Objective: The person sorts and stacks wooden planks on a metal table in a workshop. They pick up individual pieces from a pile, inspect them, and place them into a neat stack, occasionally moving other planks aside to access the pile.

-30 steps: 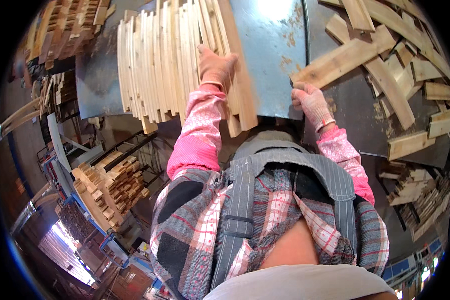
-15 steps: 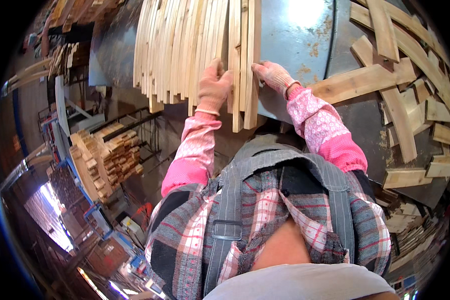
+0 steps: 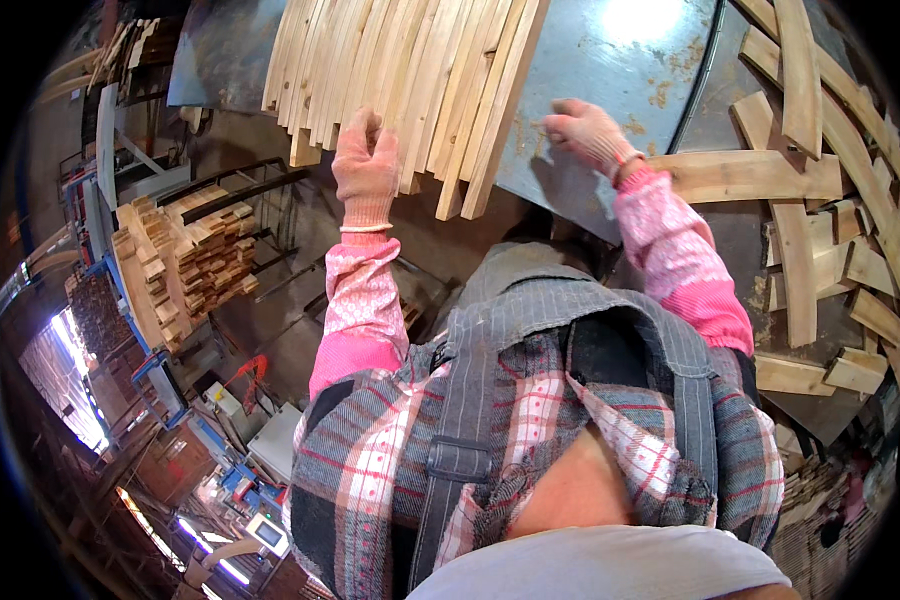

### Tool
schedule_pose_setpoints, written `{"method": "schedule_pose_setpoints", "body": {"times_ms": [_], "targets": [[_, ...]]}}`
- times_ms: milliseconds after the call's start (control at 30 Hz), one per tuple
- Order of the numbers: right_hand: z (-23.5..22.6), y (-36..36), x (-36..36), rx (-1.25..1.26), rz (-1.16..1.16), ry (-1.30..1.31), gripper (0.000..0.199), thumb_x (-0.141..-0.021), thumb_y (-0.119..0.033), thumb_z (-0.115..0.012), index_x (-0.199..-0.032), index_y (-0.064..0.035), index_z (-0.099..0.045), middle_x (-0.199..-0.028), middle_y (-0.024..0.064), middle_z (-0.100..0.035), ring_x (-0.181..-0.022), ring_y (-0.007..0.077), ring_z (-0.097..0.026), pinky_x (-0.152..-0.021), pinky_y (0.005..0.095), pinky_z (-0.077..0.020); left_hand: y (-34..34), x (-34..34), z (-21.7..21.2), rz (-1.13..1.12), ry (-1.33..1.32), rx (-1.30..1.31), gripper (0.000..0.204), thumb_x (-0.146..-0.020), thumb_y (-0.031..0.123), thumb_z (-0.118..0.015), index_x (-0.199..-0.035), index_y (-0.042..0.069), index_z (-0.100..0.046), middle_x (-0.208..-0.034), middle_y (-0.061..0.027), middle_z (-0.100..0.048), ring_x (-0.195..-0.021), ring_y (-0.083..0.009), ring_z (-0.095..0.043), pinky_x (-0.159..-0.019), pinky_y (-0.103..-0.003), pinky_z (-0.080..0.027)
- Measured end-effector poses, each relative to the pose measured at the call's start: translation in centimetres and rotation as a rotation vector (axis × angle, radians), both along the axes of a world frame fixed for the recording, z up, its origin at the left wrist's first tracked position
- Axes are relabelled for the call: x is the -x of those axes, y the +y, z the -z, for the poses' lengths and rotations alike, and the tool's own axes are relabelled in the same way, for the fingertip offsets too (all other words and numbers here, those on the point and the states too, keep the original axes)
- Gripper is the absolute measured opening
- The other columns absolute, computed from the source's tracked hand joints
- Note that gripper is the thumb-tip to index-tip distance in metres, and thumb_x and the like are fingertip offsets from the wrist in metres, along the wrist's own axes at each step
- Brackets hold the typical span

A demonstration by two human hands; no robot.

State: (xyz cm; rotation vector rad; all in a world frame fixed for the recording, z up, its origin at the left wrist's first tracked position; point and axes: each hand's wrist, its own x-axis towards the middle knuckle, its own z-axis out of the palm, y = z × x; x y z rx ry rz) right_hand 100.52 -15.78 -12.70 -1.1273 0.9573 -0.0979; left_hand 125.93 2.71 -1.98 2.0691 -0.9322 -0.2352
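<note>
A row of long pale wooden strips (image 3: pixel 410 80) lies side by side on the metal table, with near ends at uneven lengths. My left hand (image 3: pixel 364 175), in a pinkish work glove, is at the near ends of the strips on the left, its thumb and fingers apart and touching the wood; no strip is visibly gripped. My right hand (image 3: pixel 592 138), gloved too, hovers over bare metal to the right of the row. Its fingers are loosely bent and apart, with nothing between them. A gap separates it from the outermost strip (image 3: pixel 510 105).
The blue-grey metal table (image 3: pixel 610 75) carries patches of sawdust. Curved and short boards (image 3: pixel 735 178) lie jumbled to the right. Left and lower down, a stack of wood pieces (image 3: pixel 185 260) sits near a dark metal frame (image 3: pixel 260 190). A machine with a small screen (image 3: pixel 268 533) is at lower left.
My right hand has come off the outer strip and moved right. The strips on the right, apart before, now lie close against the row. My left hand has shifted left.
</note>
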Motion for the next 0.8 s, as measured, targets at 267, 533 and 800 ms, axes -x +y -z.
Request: {"method": "schedule_pose_setpoints", "body": {"times_ms": [267, 533, 800], "targets": [[0.3, -2.6, 12.8, 0.038, 0.265, 0.248, 0.055, -0.094, -0.028, -0.066, -0.139, 0.0027, -0.059, -0.108, 0.0123, -0.072, -0.096, 0.0165, -0.067, -0.081, 0.0302, -0.0546, 0.0, -1.3, -1.7, 0.004, -0.057, -0.112, 0.036, -0.088, 0.011, -0.073, -0.123, 0.002, -0.069, -0.096, -0.0099, -0.069, -0.084, -0.0179, -0.065, -0.08, -0.031, -0.054], [-0.5, 1.3, 9.1, 0.04, 0.184, 0.173, 0.05, -0.098, -0.018, -0.067, -0.14, 0.0052, -0.055, -0.095, 0.0001, -0.063, -0.08, 0.0098, -0.056, -0.071, 0.0262, -0.0472, 7.0, 1.0, -0.1, 0.035, 0.172, -0.374, 0.028, -0.089, 0.024, -0.074, -0.11, 0.005, -0.074, -0.103, -0.0128, -0.075, -0.093, -0.0234, -0.071, -0.086, -0.034, -0.056], [-1.6, 1.6, 3.8, 0.223, 0.075, 0.132, 0.051, -0.097, -0.019, -0.068, -0.141, 0.0053, -0.056, -0.102, 0.0034, -0.067, -0.083, 0.0106, -0.058, -0.076, 0.0269, -0.0492, 7.6, 3.7, 2.2, 0.095, 0.182, -0.854, 0.061, -0.09, 0.044, -0.067, -0.139, 0.007, -0.06, -0.136, -0.0173, -0.064, -0.132, -0.0349, -0.057, -0.107, -0.042, -0.047]]}}
